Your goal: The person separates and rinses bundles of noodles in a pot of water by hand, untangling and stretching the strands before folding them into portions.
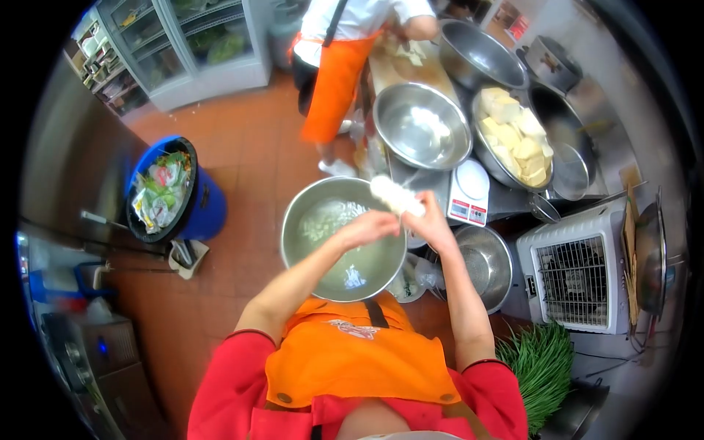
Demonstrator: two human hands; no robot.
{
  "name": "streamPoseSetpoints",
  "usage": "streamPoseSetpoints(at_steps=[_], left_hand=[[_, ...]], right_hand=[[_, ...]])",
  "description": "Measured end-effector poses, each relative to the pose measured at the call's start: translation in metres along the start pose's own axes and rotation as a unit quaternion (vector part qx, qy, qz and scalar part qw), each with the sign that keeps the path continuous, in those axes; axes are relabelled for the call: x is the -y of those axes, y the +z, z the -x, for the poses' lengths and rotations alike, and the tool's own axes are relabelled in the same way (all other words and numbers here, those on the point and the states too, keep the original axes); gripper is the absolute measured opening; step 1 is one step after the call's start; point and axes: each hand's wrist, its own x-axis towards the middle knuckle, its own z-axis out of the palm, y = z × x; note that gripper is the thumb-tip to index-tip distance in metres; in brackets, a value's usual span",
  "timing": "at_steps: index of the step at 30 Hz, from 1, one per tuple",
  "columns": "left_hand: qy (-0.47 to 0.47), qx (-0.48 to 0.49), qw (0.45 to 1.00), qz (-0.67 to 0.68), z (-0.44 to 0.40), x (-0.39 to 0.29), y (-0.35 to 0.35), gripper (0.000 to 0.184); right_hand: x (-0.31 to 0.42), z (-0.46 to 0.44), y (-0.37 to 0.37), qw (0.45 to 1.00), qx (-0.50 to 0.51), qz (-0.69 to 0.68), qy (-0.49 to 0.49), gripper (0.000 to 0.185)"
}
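Observation:
My right hand [434,222] grips a long white piece of food [394,193] over the right rim of a large metal pot [293,253]. Its exact kind is not clear. My left hand [369,229] has its fingers drawn together close beside the piece, above the pot; whatever they pinch is too small or hidden to make out. Cloudy liquid with small white bits [323,224] fills the pot's bottom. To the right of my right hand sits a white kitchen scale [469,192].
Metal bowls [423,126] and one with pale yellow chunks [517,139] stand on the counter. A co-worker in an orange apron [337,81] is ahead. At left is a blue bin [202,209] of scraps. A colander [484,268], a grilled white appliance [576,275] and green stalks [539,370] are at right.

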Motion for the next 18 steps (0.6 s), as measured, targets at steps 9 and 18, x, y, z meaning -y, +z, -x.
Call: streamPoseSetpoints(at_steps=[9,18], left_hand=[[0.004,0.046,0.995,0.084,-0.013,0.013,-0.026,0.014],[-0.055,-0.087,0.916,0.388,-0.033,0.039,0.031,0.006]], right_hand=[[0.014,0.035,-0.022,0.970,0.236,-0.058,-0.024,0.040],[-0.009,0.029,-0.010,0.999,0.024,-0.035,-0.012,0.050]])
